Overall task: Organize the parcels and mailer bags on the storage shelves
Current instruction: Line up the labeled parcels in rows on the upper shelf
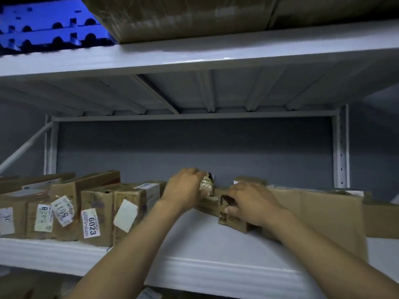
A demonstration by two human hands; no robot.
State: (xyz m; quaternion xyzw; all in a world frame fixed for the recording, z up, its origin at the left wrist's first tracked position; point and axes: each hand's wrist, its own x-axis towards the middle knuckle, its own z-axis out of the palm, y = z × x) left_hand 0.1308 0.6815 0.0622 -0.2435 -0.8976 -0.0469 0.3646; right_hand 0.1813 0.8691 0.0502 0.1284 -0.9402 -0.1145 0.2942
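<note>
On the white shelf my left hand grips a small tape-wrapped parcel near the back wall. My right hand holds a small brown box with dark print, fingers over its top and thumb on its front. Between the two lies a low brown box, partly hidden by my hands. A row of several labelled cardboard parcels stands at the left of the shelf; one label reads 6023.
A wide flat cardboard parcel lies to the right, with more boxes behind it. The shelf above carries large wrapped cartons and a blue plastic pallet. White shelf uprights frame the grey back wall.
</note>
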